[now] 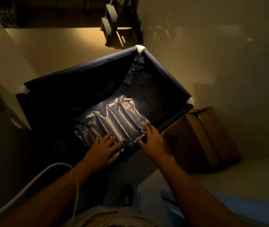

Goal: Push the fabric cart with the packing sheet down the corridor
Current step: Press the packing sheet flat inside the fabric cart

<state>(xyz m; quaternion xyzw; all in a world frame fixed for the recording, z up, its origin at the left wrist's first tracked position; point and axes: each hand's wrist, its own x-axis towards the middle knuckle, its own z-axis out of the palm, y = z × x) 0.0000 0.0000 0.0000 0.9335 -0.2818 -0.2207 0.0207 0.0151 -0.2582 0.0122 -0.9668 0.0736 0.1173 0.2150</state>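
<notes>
Dim corridor floor runs ahead of both hands; pale, bare, w/ a metal frame standing well ahead.

Directly under and ahead of the hands: dark blue fabric cart w/ padded tube rim and white corner joints; soft cloth walls sag inward, so only the rim looks stiff enough to push on; prob. light and quick to veer, esp. since it sits angled to the corridor.

Just right of the right hand, outside the cart: brown cardboard box, close to the rim; could snag on a turn.

Inside the cart, beneath the fingers: shiny silvery plastic packing sheet w/ air-cushion ridges; limp, slick, weightless-looking; no use as a handhold.

Left hand lies flat, fingers spread, on the sheet's near edge; gripping nothing. Right hand rests at the near rim, fingers on the sheet's corner; can't tell if it's curled round the bar.

Best hold, I'd judge: both palms wrapped on the near rim bar.
</notes>
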